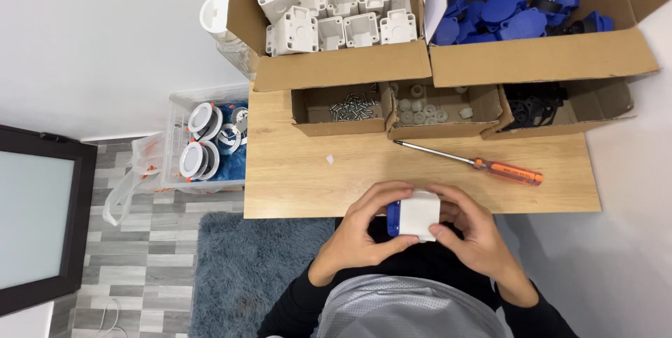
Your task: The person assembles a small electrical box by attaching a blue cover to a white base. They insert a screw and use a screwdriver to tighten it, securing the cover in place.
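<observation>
Both grips pinch the white housing (418, 216) w/ a blue insert (393, 218) on its left side, held just over the near edge of the worktop (294, 177). Left hand (364, 229) and right hand (467, 229) wrap opposite sides. I'd squeeze evenly so the blue part seats flush. Blue end points left; long axis prob. runs left-right, though fingers hide part. Farther off lies the screwdriver (483, 163).

Single head view, steeply downward, close above wooden table (308, 177)
</observation>
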